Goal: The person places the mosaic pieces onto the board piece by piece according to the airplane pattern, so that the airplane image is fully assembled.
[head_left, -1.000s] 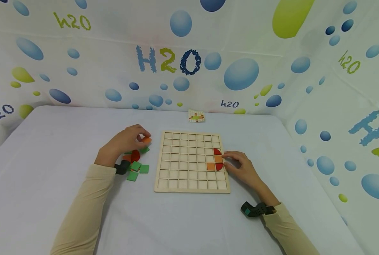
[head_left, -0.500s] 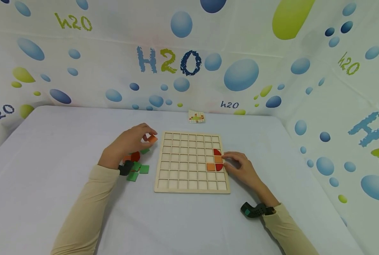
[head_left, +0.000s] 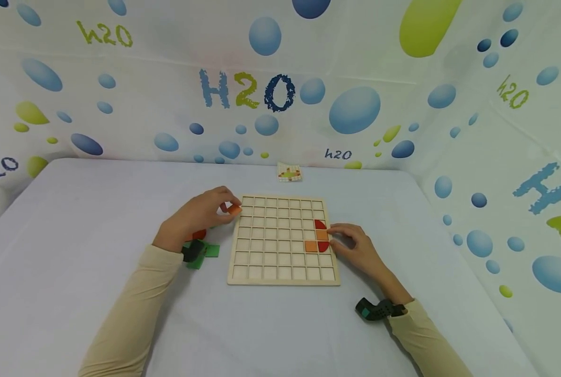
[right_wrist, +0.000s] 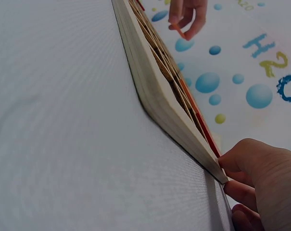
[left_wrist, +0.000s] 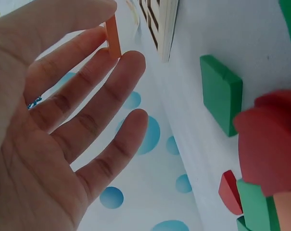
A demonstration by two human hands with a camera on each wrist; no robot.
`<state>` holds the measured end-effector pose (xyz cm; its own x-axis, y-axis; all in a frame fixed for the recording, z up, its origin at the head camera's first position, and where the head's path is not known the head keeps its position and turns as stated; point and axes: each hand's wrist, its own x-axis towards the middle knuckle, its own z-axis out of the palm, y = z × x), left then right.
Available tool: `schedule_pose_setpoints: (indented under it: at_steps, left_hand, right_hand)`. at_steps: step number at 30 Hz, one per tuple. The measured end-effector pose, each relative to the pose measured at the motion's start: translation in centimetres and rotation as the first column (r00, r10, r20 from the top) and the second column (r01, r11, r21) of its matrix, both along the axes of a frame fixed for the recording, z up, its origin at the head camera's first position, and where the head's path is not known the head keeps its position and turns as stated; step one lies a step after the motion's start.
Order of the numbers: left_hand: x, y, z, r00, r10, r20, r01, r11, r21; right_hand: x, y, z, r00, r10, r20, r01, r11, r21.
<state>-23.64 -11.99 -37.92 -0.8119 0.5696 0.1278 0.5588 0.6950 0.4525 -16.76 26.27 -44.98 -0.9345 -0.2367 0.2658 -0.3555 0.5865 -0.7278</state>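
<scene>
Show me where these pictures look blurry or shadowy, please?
Head view: soft shadow on the cloth beside the left sleeve; left wrist view: the big, near red piece looks soft-edged; right wrist view: the white cloth looks greyish, with faint ripply texture.

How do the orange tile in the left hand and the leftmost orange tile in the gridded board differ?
The held tile is pinched in the left hand; the seated tile lies flat in a compartment of the gridded board, untouched. The left hand partly hides the held tile, while the seated tile shows its whole top face. Both are orange.
</scene>
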Motion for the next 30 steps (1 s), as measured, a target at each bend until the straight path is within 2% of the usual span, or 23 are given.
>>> schedule_pose_setpoints:
  at_steps: [7,10,15,20,26,30]
  left_hand:
    - [-0.5,1.0,-0.8,0.999,-0.051,-0.002,0.051,0.999,-0.007]
    - [-0.7,1.4,-1.1,0.997,-0.076,0.019,0.076,0.997,-0.016]
    - [-0.7,2.3,-1.2,0.992,-0.115,0.046,0.116,0.993,-0.007]
    - [-0.7,3.4,-1.2,0.989,-0.143,0.036,0.143,0.990,-0.003]
    - [-0.8,4.7,-1.4,0.978,-0.201,0.056,0.200,0.980,0.019]
    - [-0.8,5.5,-1.5,0.974,-0.216,0.074,0.216,0.976,0.008]
  right_hand:
    - [0.0,0.0,0.0,1.000,-0.005,-0.009,0.005,1.000,0.017]
    - [-0.1,0.1,-0.1,1.000,-0.004,-0.011,0.004,1.000,0.022]
    - [-0.2,0.1,-0.1,1.000,0.003,-0.013,-0.003,1.000,0.017]
    - [-0.2,0.1,-0.1,1.000,0.005,-0.023,-0.005,1.000,0.022]
    - [-0.2,0.1,0.0,1.000,0.013,-0.026,-0.013,1.000,0.017]
    - [-0.2,0.1,0.1,1.000,0.012,-0.022,-0.011,1.000,0.021]
